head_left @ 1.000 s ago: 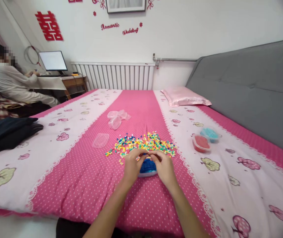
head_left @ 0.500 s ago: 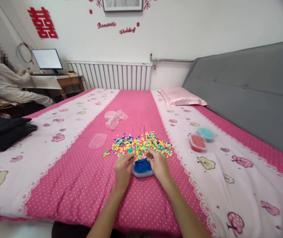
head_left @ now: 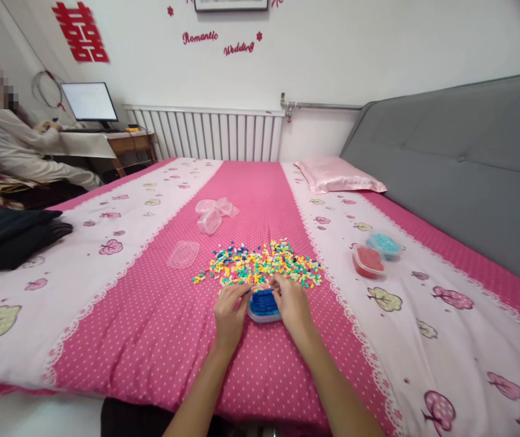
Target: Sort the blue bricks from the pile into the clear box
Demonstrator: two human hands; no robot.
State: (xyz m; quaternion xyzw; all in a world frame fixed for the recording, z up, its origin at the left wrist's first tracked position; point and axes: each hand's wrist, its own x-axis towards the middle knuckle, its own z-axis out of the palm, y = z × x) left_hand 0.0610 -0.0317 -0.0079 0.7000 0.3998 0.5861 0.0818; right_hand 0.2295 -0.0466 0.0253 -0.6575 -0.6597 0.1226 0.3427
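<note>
A small clear plastic tub (head_left: pixel 265 318) sits on the pink bedspread in front of me, with dark blue pieces (head_left: pixel 264 301) packed in rows inside it. My left hand (head_left: pixel 231 315) is at its left side, thumb and fingers pinched together by the far left corner; whatever lies between the fingertips is too small to make out. On the opposite side my right hand (head_left: pixel 292 306) curls its fingers over the tub's right edge, and its fingertips are partly hidden. Just beyond both hands spreads a loose pile of small yellow, green, white and blue pieces (head_left: pixel 264 264).
To the right stand a tub of red pieces (head_left: pixel 369 262) and a tub of light blue pieces (head_left: pixel 384 244). A clear lid (head_left: pixel 184 254) and several stacked clear containers (head_left: pixel 214 213) lie left of centre. Dark clothing (head_left: pixel 14 240) rests at far left, near a seated person (head_left: pixel 9 136).
The whole view has shifted slightly, so things appear a little right and higher. Both hands stay at the tub with nearly the same finger positions.
</note>
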